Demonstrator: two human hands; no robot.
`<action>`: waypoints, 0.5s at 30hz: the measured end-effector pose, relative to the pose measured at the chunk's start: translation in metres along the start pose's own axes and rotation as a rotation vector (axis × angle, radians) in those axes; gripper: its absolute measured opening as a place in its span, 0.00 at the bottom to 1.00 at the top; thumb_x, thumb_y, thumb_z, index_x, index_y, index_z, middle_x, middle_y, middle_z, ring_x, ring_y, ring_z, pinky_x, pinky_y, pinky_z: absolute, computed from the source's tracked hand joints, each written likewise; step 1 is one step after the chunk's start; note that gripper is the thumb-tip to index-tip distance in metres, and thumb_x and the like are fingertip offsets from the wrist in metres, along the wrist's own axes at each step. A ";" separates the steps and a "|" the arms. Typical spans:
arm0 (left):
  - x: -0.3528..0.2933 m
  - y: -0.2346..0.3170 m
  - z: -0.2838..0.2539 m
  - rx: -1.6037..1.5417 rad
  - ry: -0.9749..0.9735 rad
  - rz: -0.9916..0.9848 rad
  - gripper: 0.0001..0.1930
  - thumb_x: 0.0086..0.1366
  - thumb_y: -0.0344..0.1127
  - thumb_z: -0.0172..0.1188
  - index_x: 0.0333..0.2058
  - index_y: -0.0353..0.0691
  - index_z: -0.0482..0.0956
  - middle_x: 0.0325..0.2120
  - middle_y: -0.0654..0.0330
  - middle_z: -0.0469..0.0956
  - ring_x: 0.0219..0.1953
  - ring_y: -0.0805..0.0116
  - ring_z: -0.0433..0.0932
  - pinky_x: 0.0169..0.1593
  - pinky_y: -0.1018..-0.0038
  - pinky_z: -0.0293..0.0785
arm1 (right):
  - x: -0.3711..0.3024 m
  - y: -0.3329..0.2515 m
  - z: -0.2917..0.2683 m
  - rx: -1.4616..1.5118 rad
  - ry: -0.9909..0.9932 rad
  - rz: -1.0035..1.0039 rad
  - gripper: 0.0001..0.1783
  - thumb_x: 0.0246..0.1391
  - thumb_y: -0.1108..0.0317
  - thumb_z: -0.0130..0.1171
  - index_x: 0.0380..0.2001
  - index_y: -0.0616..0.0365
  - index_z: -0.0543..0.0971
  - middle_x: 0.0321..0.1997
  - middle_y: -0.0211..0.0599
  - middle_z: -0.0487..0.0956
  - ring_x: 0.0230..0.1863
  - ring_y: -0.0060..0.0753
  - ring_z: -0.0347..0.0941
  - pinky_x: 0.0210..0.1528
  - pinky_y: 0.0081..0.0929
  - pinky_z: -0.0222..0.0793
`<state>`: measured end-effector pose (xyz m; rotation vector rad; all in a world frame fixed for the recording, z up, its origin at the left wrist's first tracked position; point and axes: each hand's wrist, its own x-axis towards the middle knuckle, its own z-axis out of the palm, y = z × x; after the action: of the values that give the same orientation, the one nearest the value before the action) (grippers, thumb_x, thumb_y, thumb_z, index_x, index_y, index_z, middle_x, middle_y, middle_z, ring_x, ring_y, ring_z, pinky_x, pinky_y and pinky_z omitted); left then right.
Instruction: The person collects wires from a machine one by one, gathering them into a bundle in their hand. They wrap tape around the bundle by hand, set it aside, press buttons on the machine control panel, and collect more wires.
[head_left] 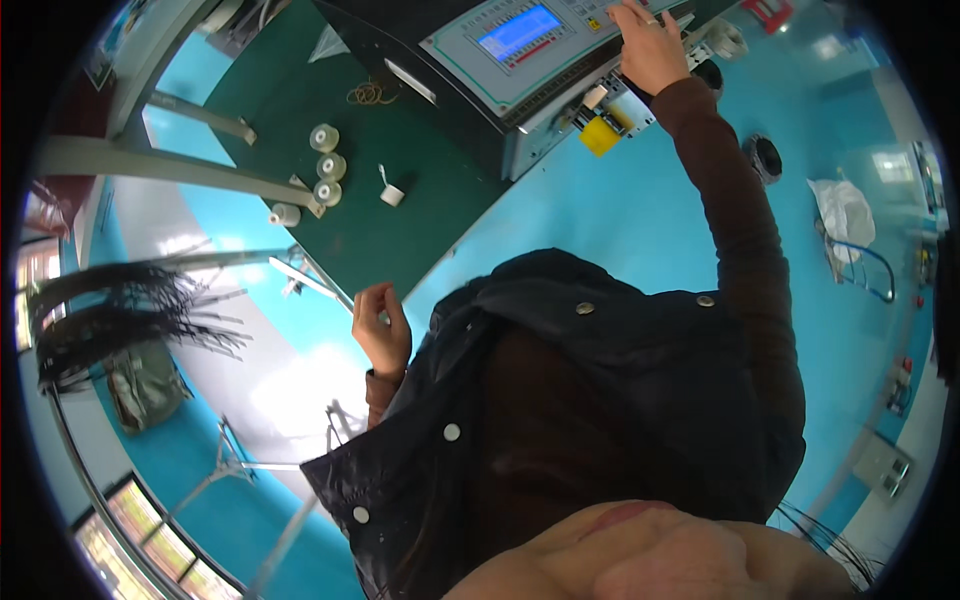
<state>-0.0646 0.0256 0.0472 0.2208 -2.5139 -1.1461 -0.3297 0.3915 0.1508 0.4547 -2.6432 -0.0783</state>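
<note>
My right hand reaches to the top of the view, over the right end of a grey control panel on a dark machine. Its fingers stretch toward the panel's keys, with nothing held; whether a fingertip presses a key I cannot make out. The panel carries a lit blue screen. Below my right wrist, a yellow part sticks out from the machine's front. My left hand hangs low beside the green table's near edge, fingers loosely curled in, nothing visible in them.
Several thread spools and a small white cup-like object stand on the table's left part. A bundle of thin tan loops lies near the machine. Metal frame bars cross at left. A black roll sits on the blue floor.
</note>
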 end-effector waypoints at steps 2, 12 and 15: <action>-0.007 0.020 0.030 -0.005 -0.005 -0.022 0.03 0.56 0.22 0.53 0.30 0.32 0.74 0.25 0.55 0.73 0.24 0.66 0.74 0.29 0.76 0.71 | 0.002 0.023 -0.002 0.116 -0.038 0.010 0.21 0.41 0.73 0.50 0.44 0.59 0.68 0.51 0.50 0.68 0.56 0.48 0.59 0.59 0.46 0.48; -0.084 0.049 0.150 -0.075 -0.291 -0.316 0.08 0.55 0.34 0.55 0.29 0.35 0.76 0.24 0.49 0.76 0.26 0.56 0.76 0.30 0.68 0.70 | -0.236 -0.048 0.117 1.437 -1.162 -0.133 0.11 0.50 0.69 0.51 0.37 0.60 0.73 0.26 0.37 0.75 0.28 0.25 0.71 0.33 0.24 0.66; -0.111 0.013 0.163 -0.031 -0.372 -0.479 0.12 0.55 0.38 0.54 0.30 0.35 0.76 0.25 0.49 0.77 0.29 0.56 0.77 0.33 0.67 0.71 | -0.258 -0.051 0.152 1.445 -1.109 0.139 0.10 0.52 0.69 0.50 0.36 0.61 0.74 0.24 0.36 0.75 0.25 0.23 0.71 0.29 0.23 0.67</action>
<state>-0.0263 0.1800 -0.0704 0.6897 -2.8530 -1.5242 -0.1650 0.4253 -0.1015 0.7607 -3.2072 2.2958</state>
